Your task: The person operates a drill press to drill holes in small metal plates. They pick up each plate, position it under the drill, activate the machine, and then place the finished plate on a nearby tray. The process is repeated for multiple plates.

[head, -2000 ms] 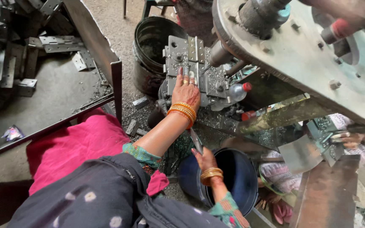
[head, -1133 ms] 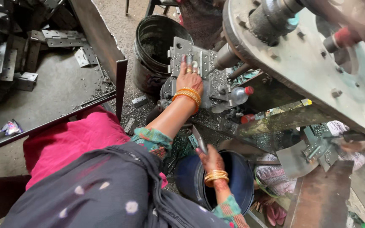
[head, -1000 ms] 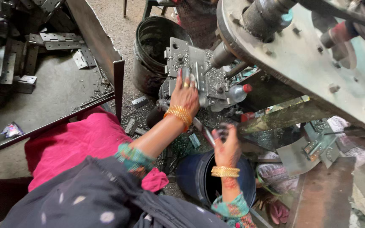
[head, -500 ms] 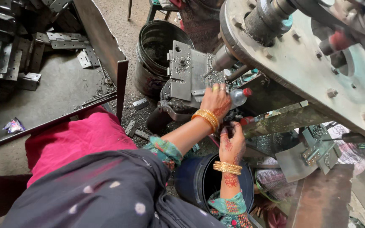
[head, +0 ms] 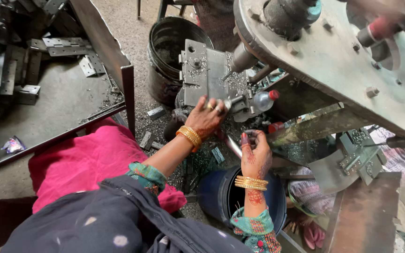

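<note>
Far left, a metal tray (head: pixel 48 100) of grey plates, its raised edge (head: pixel 128 91) hard by the pink-clad knee. Next, the black bucket (head: pixel 165 70), just behind the steel jig block (head: pixel 207 77). The left hand (head: pixel 206 119) lies open, fingers spread against that block's lower edge. The right hand (head: pixel 255 152) is curled round a small dark part, above the blue bucket (head: pixel 221 197). Machine frame (head: pixel 333 61) crowds overhead; little free room.
</note>
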